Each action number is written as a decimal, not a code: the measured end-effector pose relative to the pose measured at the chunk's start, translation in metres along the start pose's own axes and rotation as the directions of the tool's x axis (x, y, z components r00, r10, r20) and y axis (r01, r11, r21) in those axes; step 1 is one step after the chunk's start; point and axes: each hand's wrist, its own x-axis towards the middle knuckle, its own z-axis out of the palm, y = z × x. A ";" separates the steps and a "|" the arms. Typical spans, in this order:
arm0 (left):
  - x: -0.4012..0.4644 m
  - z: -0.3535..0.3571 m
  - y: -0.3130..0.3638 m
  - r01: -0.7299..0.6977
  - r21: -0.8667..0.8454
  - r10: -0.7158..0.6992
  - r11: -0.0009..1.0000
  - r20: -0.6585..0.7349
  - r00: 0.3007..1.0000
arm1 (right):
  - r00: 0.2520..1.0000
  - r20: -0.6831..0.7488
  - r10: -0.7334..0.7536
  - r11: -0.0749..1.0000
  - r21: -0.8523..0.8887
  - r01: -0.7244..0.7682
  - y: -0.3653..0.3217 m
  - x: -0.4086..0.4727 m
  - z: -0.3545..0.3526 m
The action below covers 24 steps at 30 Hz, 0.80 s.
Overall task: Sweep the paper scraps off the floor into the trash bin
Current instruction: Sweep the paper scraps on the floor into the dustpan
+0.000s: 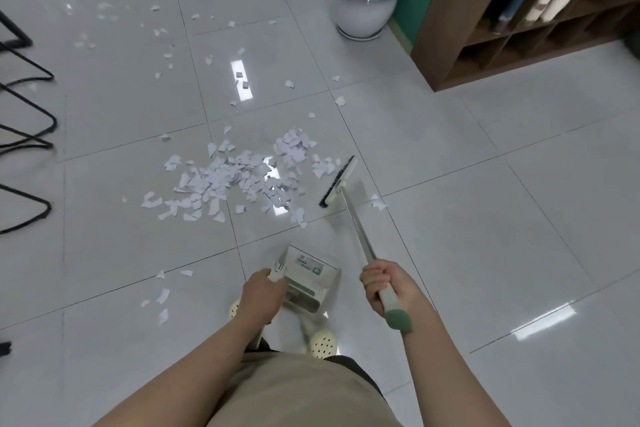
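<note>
A loose pile of white paper scraps (239, 180) lies on the grey tiled floor ahead of me. More scraps (152, 7) are scattered far back, and a few (162, 296) lie near my left foot. My right hand (386, 282) grips the broom handle; the broom head (337, 182) rests on the floor at the pile's right edge. My left hand (261, 295) holds the handle of a white and green dustpan (308, 279), which is held low in front of my feet. No trash bin is in view.
A white ceramic plant pot (365, 0) stands at the back right beside a brown wooden shelf unit (519, 21). Black metal chair legs (27, 107) line the left edge. My cream shoes (322, 343) are below the dustpan.
</note>
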 end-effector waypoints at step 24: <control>0.127 -0.046 0.077 -0.044 -0.022 0.046 0.999 0.086 0.995 | 0.846 -0.425 -0.322 0.914 0.093 0.395 -0.021 0.024 0.048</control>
